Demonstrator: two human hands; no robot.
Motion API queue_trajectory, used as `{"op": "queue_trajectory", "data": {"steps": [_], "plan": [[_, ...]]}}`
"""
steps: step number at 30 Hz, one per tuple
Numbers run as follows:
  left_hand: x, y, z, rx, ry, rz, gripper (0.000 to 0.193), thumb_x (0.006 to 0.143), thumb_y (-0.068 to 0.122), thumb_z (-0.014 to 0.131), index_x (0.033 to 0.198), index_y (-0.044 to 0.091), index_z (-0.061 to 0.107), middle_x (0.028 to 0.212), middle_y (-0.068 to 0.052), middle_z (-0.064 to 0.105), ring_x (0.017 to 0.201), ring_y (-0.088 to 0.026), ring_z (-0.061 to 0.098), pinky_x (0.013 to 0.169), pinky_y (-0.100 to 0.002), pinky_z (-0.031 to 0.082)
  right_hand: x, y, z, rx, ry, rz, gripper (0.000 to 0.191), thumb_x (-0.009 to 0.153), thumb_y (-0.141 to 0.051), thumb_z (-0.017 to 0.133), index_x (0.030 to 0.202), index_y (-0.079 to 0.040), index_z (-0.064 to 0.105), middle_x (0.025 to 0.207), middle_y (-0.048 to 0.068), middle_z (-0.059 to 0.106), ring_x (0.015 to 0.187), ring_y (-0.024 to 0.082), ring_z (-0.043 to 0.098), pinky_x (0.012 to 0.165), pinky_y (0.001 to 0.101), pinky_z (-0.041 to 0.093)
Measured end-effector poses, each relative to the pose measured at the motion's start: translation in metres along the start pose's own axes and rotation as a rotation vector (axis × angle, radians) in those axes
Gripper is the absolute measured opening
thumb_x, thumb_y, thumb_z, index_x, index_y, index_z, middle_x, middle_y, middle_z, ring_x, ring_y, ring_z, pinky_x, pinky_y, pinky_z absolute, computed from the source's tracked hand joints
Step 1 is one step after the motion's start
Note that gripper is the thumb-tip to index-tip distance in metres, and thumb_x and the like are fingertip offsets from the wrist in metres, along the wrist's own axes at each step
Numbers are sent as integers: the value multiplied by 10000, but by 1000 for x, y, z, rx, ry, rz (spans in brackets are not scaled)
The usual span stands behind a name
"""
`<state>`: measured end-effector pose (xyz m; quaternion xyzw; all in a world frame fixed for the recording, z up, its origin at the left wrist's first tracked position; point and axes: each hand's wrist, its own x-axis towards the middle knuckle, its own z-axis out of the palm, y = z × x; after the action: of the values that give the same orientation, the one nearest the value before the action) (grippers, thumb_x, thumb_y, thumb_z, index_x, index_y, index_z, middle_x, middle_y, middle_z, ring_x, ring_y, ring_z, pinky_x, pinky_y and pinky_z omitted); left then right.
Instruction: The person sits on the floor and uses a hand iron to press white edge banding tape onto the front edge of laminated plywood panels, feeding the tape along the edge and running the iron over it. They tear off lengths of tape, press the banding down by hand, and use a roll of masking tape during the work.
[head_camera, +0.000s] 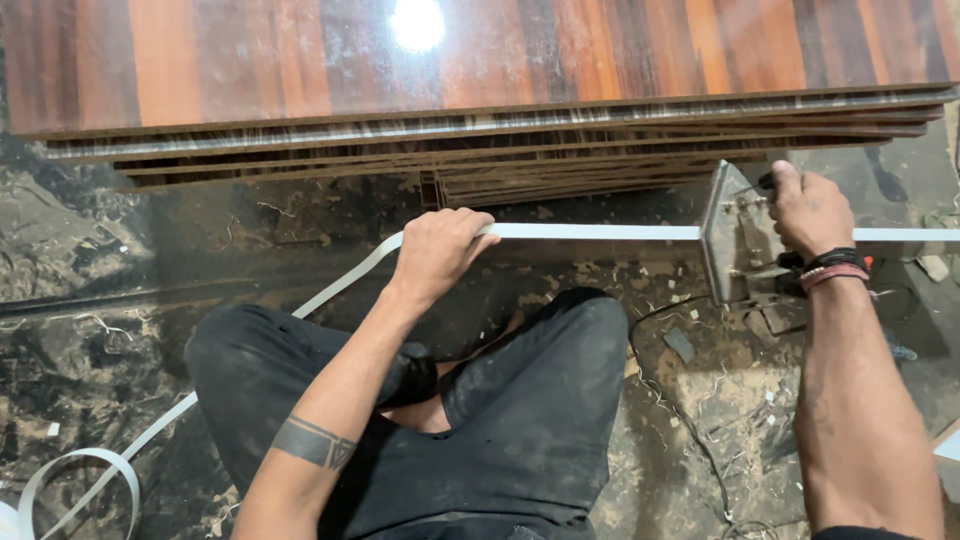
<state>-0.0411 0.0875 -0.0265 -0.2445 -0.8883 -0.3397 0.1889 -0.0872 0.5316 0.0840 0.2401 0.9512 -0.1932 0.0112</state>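
My left hand (438, 250) presses down on a white edge-banding strip (600, 232) that runs along the top edge of an upright board in front of me. My right hand (808, 208) grips a small metal edge-trimming tool (728, 235) that sits over the same strip, further right. The strip trails off to the left and curls in a loose loop (80, 480) on the floor. My knees in dark trousers are folded under my arms.
A stack of glossy wood-grain laminated boards (480, 110) lies just beyond the strip. The dark marbled floor (120, 260) is littered with shavings and offcuts. A thin cable (690, 430) runs across the floor at right.
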Motion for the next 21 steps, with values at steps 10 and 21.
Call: {"op": "queue_trajectory", "data": {"steps": [10, 21], "plan": [[-3, -10, -5, 41, -43, 15, 212, 872, 309, 769, 992, 142, 719, 844, -34, 703, 787, -264, 686, 670, -414, 524, -55, -100, 79, 43, -162, -352, 577, 1022, -541, 456, 950, -32, 719, 967, 236, 722, 969, 422, 676, 836, 496, 498], [-21, -43, -45, 116, 21, 77, 195, 869, 273, 777, 1003, 144, 719, 853, -31, 703, 810, -252, 690, 735, -387, 540, -123, -223, 135, 71, -268, -629, 496, 1041, -459, 488, 963, 11, 627, 920, 289, 674, 915, 498, 634, 799, 560, 476]]}}
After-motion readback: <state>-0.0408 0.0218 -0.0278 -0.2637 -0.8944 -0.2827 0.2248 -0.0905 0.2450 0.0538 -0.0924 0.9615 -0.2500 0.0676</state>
